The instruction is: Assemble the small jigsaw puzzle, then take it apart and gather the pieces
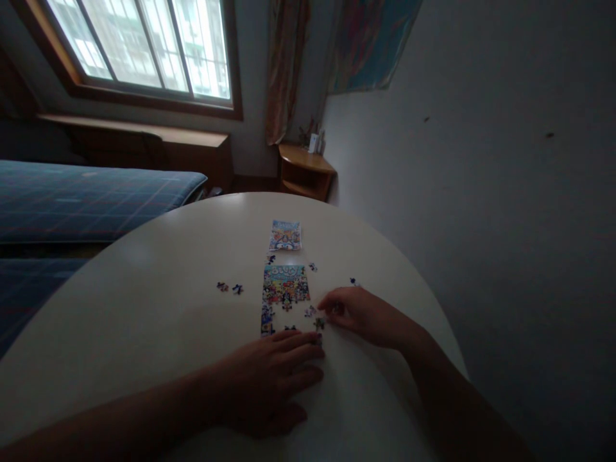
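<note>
A partly assembled jigsaw puzzle [285,282] lies on the white table, its upper part joined and a strip running down its left side. My left hand [269,378] rests palm down with fingers stretched over the puzzle's lower edge, hiding some pieces there. At the puzzle's right side, my right hand [349,311] has its fingers curled, the index finger and thumb closed at the edge of a light puzzle piece [310,311]. Just below those fingertips is a darker puzzle piece [319,323]. Beyond the puzzle lies a small printed picture sheet [285,235] in similar colours.
Two loose pieces [230,288] lie left of the puzzle. Others lie near its top corners, and a dark piece [353,281] is beyond my right hand. Past the round table [192,250] stand a plaid-covered bed [96,199], a corner shelf [307,158] and a wall [471,192].
</note>
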A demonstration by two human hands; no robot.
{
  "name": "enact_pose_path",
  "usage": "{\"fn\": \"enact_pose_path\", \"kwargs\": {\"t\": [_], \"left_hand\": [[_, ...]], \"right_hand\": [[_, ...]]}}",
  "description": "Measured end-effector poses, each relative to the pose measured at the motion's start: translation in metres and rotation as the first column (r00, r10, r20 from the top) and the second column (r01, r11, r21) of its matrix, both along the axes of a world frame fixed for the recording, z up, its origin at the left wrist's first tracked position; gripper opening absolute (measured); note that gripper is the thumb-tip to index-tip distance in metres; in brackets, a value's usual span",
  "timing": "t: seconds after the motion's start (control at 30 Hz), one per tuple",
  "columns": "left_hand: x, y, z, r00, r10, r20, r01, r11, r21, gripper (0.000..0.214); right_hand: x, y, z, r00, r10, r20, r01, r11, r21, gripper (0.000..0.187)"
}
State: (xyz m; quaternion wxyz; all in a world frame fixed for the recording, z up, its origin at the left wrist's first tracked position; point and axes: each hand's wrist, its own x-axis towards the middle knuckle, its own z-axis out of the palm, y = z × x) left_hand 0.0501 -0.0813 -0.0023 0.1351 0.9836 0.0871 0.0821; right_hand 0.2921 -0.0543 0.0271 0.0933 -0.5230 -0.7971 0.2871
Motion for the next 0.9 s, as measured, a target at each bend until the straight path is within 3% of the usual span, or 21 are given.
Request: {"fn": "enact_pose_path", "kwargs": {"t": [0.17,0.33,0.57,0.8,0.9], "left_hand": [[-0.001,-0.001,-0.002,1.0,-0.001,0.013,0.001,1.0,0.001,0.043],[0.0,-0.001,-0.002,0.999,0.009,0.04,-0.009,1.0,-0.008,0.043],[0.003,-0.003,-0.001,0.998,0.048,0.034,-0.048,0.999,0.013,0.045],[0.003,-0.006,0.0,0.998,0.047,0.031,-0.048,0.998,0.043,0.045],[0.003,-0.007,0.0,0.997,0.066,0.041,-0.068,0.997,0.047,0.046]], "right_hand": [[0.001,0.001,0.002,0.997,-0.063,0.045,0.065,0.997,-0.037,0.013],[-0.007,-0.005,0.0,0.991,-0.103,0.082,0.108,0.992,-0.06,0.022],[-0.014,-0.012,0.006,0.982,-0.12,0.145,0.13,0.99,-0.061,0.014],[-0.016,-0.013,0.007,0.987,-0.133,0.09,0.139,0.988,-0.061,0.007],[-0.013,-0.011,0.003,0.99,-0.139,0.025,0.14,0.989,-0.044,0.013]]}}
